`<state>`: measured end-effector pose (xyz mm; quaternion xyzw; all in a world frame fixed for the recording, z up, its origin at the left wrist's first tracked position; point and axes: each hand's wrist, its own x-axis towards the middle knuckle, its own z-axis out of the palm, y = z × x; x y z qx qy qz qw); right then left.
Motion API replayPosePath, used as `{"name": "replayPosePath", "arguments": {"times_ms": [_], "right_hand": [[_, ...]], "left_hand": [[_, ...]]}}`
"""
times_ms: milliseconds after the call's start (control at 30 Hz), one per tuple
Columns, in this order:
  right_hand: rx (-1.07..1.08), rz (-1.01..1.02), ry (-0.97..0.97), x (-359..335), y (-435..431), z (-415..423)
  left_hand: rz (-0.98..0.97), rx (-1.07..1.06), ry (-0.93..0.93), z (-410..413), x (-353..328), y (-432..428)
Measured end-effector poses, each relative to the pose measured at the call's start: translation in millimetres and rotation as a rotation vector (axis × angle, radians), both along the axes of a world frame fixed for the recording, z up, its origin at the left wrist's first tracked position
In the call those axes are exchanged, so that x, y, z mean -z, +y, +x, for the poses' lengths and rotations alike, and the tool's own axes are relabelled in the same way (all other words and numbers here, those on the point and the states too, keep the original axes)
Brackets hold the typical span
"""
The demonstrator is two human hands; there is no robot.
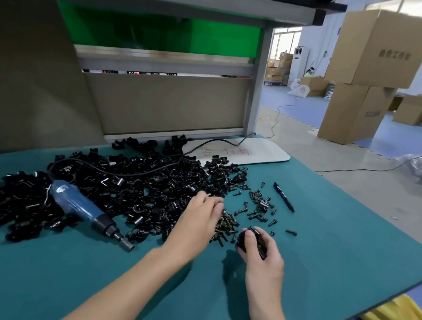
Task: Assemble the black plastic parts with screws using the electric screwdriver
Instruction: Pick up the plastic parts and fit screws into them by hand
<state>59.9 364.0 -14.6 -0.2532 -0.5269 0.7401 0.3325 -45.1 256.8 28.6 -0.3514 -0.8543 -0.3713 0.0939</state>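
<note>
Blue electric screwdriver (80,204) lay on teal mat (325,250) beside heap of black plastic parts (137,178), long axis diagonal, bit end pointing near-right. Right hand (262,256) gripped a round black plastic part (244,239). Left hand (198,218) fingertips on brass-coloured screw pile (225,225); blurred, pinch not determinable.

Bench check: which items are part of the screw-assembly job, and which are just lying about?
Job: pile of black plastic parts, black part held in the right hand, brass-coloured screws by the left hand, black screws, electric screwdriver.
Lying about: pen, white board, cardboard boxes.
</note>
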Motion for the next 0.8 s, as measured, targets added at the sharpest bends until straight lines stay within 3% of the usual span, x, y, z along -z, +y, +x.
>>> {"name": "replayPosePath", "arguments": {"times_ms": [233, 367, 800], "right_hand": [[-0.436, -0.116, 0.089, -1, -35, -12], [-0.647, -0.022, 0.044, 0, -65, -23], [-0.714, 0.179, -0.017, 3, -68, -23]], "left_hand": [[0.501, -0.053, -0.491, 47, 25, -92], [0.729, -0.182, -0.606, 45, 30, -121], [0.709, -0.067, -0.707, 38, 30, -120]]}}
